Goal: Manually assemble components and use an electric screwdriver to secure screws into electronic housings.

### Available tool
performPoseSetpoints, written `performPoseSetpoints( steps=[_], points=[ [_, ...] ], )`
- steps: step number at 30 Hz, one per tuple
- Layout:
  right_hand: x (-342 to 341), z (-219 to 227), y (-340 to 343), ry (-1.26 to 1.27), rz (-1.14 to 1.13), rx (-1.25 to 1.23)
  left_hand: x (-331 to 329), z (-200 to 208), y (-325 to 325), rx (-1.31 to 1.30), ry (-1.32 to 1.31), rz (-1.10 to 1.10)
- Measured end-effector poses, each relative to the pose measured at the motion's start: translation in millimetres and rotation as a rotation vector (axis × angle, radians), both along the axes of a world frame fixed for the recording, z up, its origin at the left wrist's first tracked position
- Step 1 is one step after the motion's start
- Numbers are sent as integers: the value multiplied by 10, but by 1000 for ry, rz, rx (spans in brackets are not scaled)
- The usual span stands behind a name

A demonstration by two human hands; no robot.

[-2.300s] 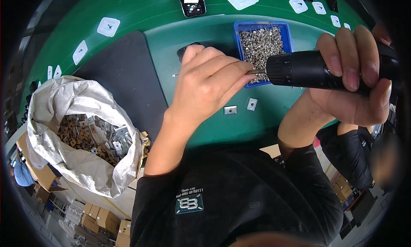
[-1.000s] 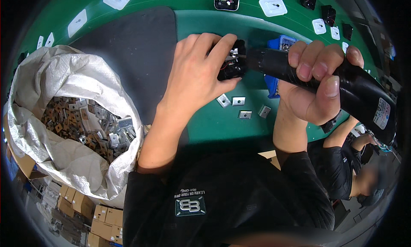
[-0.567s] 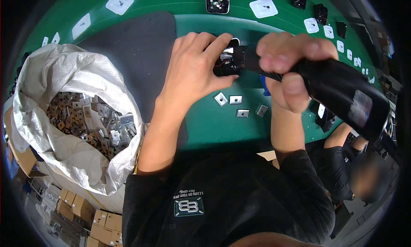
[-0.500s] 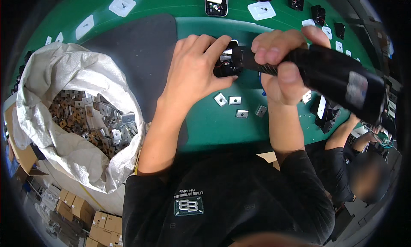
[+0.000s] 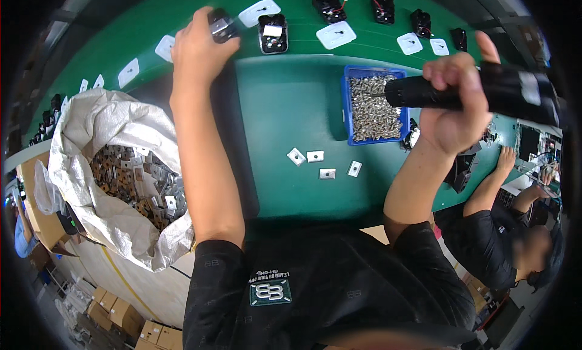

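Clearly, in the head view the left hand (image 5: 205,43) is curled around a small, black, box-like housing (image 5: 222,26), blurred, at far left. The right hand (image 5: 458,104) wraps a black cylindrical power screwdriver (image 5: 515,92), one finger raised; its nose shows over a blue rectangular tray (image 5: 347,107) of silver metal screws (image 5: 373,122). Best keep the housing level and the nose clear of the screws. Counted: one screwdriver, one tray, four rectangular silver plates (image 5: 322,176) on the green desk (image 5: 285,107); screws uncountable.

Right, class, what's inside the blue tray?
The blue tray holds a heap of small silvery screws. The black screwdriver in the right hand hides part of it; what lies under the heap cannot be seen.
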State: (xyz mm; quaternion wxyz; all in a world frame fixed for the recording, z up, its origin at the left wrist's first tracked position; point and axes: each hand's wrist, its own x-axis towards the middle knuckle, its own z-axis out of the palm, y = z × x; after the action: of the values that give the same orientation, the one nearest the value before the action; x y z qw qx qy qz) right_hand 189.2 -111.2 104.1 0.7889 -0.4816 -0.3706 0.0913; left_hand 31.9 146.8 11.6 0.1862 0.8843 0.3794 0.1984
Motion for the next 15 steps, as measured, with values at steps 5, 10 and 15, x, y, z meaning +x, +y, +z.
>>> performPoseSetpoints(
  steps=[5,10,15],
  points=[
    [81,-172,68,67,-69,-171,169,-162,28,207,146,-69],
    [-48,-80,268,192,-68,-108,738,95,-183,133,-307,-395],
    [-22,-130,263,211,-88,-125,1261,389,-538,252,207,-293]
  ],
)
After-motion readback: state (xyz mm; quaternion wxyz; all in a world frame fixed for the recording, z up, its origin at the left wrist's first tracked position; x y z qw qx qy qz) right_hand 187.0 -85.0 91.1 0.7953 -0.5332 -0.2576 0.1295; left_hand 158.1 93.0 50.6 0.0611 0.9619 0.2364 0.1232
